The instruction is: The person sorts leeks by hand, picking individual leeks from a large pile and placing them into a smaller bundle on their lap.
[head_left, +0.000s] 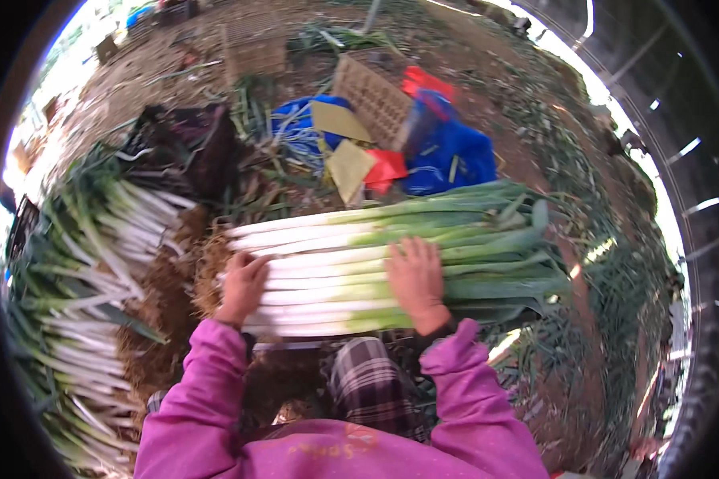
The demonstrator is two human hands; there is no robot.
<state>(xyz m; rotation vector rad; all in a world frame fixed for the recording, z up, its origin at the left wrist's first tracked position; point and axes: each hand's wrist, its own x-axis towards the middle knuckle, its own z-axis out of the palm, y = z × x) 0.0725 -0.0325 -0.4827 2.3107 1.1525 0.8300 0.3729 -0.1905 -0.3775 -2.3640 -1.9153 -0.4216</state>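
In front of me lies a wide layer of leeks (319, 273), side by side, with brown roots at the left, white stalks in the middle and green leaves at the right. My left hand (244, 289) rests on the white stalks close to the roots, fingers slightly bent and apart. Flat on the stalks where white turns to green, my right hand (418, 281) has its fingers stretched out. Neither hand grips a stalk. What supports the layer is mostly hidden beneath it.
More leeks (92, 335) are heaped at my left, roots facing me. Beyond the layer lie blue plastic bags (455, 156), a red bag (385, 170), a cardboard piece (371, 96) and a dark crate (188, 148). Loose green leaves (607, 311) litter the ground at right.
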